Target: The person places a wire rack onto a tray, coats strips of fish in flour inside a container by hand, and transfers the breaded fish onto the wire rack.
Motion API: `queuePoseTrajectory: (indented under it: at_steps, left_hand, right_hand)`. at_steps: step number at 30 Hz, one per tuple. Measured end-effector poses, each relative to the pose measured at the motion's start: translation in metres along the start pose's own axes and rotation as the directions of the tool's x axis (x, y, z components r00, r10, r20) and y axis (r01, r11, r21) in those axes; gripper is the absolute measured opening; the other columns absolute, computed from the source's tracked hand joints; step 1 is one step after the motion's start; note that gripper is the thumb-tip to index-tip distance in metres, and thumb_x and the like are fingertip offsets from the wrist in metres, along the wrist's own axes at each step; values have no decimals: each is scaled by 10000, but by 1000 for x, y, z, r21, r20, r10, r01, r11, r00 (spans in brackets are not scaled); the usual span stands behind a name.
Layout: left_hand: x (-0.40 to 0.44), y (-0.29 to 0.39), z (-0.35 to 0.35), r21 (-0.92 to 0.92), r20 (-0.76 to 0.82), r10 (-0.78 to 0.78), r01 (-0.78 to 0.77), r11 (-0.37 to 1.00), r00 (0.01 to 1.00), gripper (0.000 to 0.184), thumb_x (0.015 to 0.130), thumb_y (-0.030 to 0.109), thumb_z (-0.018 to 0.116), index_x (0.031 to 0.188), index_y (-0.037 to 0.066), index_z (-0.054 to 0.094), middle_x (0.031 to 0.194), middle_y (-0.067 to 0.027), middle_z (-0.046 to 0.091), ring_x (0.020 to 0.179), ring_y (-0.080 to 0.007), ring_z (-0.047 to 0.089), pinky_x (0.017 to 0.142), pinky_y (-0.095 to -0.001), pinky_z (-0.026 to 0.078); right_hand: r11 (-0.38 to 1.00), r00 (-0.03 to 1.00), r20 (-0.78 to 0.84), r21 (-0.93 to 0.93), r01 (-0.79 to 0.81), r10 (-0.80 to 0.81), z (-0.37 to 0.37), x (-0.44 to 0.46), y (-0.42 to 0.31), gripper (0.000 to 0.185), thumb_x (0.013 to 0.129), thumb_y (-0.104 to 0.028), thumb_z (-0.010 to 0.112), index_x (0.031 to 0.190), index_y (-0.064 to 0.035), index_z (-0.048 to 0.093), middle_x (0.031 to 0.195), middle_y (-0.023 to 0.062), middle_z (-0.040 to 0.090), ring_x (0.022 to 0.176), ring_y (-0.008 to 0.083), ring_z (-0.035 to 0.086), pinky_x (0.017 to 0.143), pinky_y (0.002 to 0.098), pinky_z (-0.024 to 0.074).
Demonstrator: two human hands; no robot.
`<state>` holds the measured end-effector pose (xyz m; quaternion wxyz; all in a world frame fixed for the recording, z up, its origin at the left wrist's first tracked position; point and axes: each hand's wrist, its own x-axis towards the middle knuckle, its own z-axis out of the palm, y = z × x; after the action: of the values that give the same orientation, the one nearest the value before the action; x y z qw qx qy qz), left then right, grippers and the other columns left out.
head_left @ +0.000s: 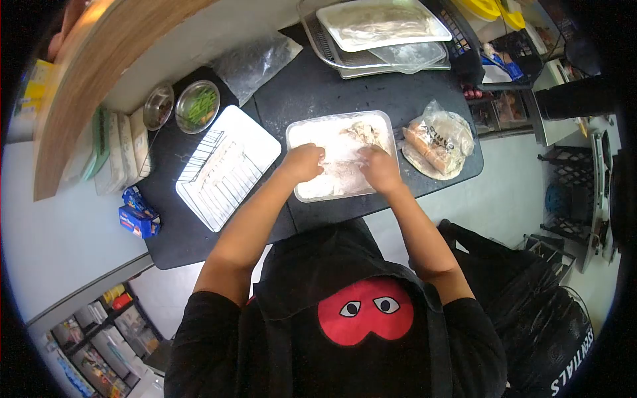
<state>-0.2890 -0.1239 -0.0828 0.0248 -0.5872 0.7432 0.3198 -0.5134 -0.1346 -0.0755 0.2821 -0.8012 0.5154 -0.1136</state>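
Observation:
A white rectangular tray (312, 194) holds white flour (328, 136), with a flour-coated, lumpy piece of food (363, 133) near its far right corner. My left hand (305, 163) is inside the tray's left side, fingers curled down into the flour. On the right side my right hand (381, 170) reaches in too, its fingers bent and closed. Between the two hands lies a flour-covered mass (340, 174); its kind is hard to make out. Flour hides the fingertips and whatever they grip.
Left of the tray, a wire rack stands on a white tray (255, 136). Beyond are a bowl of green vegetables (199, 108), a smaller metal bowl (159, 108) and a plastic bag (255, 63). A bagged loaf (431, 142) lies right; stacked trays (381, 26) stand behind.

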Motion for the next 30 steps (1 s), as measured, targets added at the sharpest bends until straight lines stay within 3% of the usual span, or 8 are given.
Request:
queuePoseTrajectory:
  at_steps: [8, 14, 17, 20, 23, 26, 29, 30]
  left_hand:
    - [3, 8, 6, -34, -122, -99, 96, 995, 988, 135, 684, 74, 596, 818, 61, 591, 861, -104, 605, 904, -298, 574, 757, -402, 466]
    - [-16, 10, -17, 111, -342, 242, -216, 970, 908, 161, 653, 51, 604, 806, 87, 639, 978, -64, 597, 923, -259, 518, 798, -356, 426]
    - [-36, -1, 0, 357, -244, 268, -171, 918, 932, 193, 685, 89, 578, 861, 104, 654, 1022, -38, 585, 961, -221, 485, 848, -351, 374]
    - [-46, 2, 12, 407, -341, 375, -224, 886, 862, 202, 761, 129, 489, 873, 120, 657, 1020, -1, 577, 955, -184, 476, 817, -370, 349]
    - [-37, 5, 22, 366, -378, 366, -225, 903, 850, 186, 738, 133, 519, 869, 113, 649, 995, -8, 588, 939, -194, 484, 802, -374, 352]
    - [-16, 2, 18, 293, -369, 156, -45, 955, 916, 207, 681, 137, 586, 874, 99, 653, 1023, -15, 587, 972, -208, 475, 828, -364, 353]
    - [-4, -2, 8, 277, -318, 178, -88, 957, 931, 143, 688, 122, 573, 811, 98, 642, 860, -48, 622, 865, -225, 539, 776, -378, 380]
    - [-1, -2, 4, 262, -290, 181, -104, 960, 940, 126, 692, 114, 563, 791, 97, 637, 808, -57, 627, 829, -232, 557, 757, -383, 394]
  right_hand:
    - [974, 978, -65, -124, 189, -198, 38, 3, 9, 137, 673, -59, 544, 800, -59, 595, 842, 145, 526, 863, 328, 527, 750, 417, 442]
    - [952, 947, -140, -150, 268, -289, 0, -7, -1, 232, 668, -70, 564, 886, -100, 637, 827, 97, 545, 876, 293, 532, 783, 423, 424]
    - [951, 948, 187, -122, 284, -259, -3, -14, 11, 236, 703, -65, 534, 910, -90, 644, 872, 113, 565, 914, 292, 534, 814, 397, 433]
    - [945, 944, -42, -17, 328, -328, 14, 2, 5, 227, 731, -54, 501, 909, -67, 642, 930, 131, 575, 950, 297, 533, 841, 369, 437]
    - [908, 898, -139, -67, 413, -418, 48, 33, 1, 232, 738, -44, 491, 916, -47, 639, 949, 145, 577, 957, 298, 536, 842, 354, 442]
    - [864, 864, -76, -137, 485, -497, 60, 49, 4, 241, 739, -61, 494, 931, -56, 640, 951, 134, 577, 956, 292, 538, 825, 359, 451]
    - [918, 919, -10, -47, 393, -394, 59, 56, 7, 215, 728, -53, 527, 911, -41, 639, 931, 145, 586, 908, 296, 560, 799, 365, 462]
    - [959, 970, -5, 149, 240, -242, 51, 54, -1, 207, 718, -42, 540, 900, -34, 637, 918, 153, 588, 887, 303, 566, 787, 368, 464]
